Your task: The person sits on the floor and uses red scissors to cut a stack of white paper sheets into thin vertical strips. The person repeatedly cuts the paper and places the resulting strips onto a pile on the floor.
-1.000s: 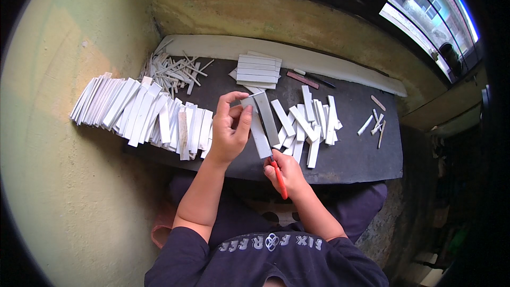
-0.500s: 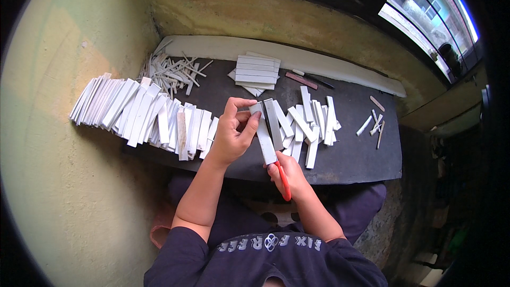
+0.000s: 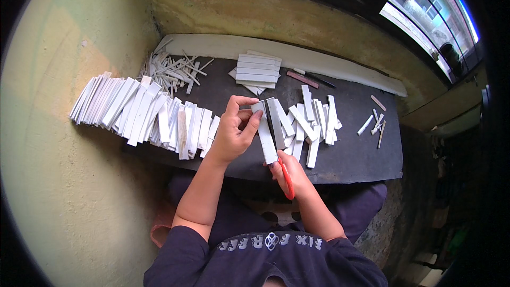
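Observation:
Over the near middle of the dark tabletop, my left hand (image 3: 234,130) is closed in a pinch on the upper end of a white strip (image 3: 267,141). My right hand (image 3: 293,174) is closed round the red handle of a pair of scissors (image 3: 287,180), just below the strip's lower end. A broad grey blade of the scissors points away from me, along the strip's right side. Whether its edge touches the strip I cannot tell. Behind the right hand lies a loose heap of white strips (image 3: 313,127).
Many white strips stand in a long leaning row (image 3: 133,109) at left. Behind it are thin offcuts (image 3: 172,69). A stack of ruled white sheets (image 3: 256,69), a pinkish bar (image 3: 302,79) and a dark pen (image 3: 321,80) lie at the back, with small scraps (image 3: 378,122) at right.
The scissors' red handle and my right hand have shifted very slightly right. My left hand keeps its pinch on the strip, almost unmoved.

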`<state>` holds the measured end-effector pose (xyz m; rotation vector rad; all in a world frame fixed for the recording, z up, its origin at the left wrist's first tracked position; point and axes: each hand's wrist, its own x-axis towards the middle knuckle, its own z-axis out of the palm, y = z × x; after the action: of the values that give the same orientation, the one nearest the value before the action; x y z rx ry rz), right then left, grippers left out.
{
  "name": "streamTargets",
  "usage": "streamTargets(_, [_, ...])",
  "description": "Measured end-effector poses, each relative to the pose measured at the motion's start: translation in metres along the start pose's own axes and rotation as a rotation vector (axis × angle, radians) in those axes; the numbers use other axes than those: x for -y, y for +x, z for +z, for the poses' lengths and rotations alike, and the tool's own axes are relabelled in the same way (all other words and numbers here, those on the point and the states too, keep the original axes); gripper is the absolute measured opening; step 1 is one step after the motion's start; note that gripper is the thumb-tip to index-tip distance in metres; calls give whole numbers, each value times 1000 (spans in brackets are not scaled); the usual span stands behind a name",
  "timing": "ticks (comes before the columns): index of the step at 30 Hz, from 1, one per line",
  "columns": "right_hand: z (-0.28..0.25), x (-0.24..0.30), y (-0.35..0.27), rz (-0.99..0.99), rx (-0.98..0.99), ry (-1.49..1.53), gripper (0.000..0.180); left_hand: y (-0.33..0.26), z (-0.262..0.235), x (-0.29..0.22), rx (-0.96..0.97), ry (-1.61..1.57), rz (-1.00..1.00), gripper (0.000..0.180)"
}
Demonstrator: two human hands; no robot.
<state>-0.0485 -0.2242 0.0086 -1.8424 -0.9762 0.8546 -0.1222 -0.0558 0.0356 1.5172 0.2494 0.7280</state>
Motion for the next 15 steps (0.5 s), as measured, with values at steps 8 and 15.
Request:
streamTargets(8, [7,-5,2,11,-77,37,49,0,1,0,5,21,-1,23])
streamTargets(15, [10,-4,4,10,-84,60,49,1,-1,0,0,26,6,23])
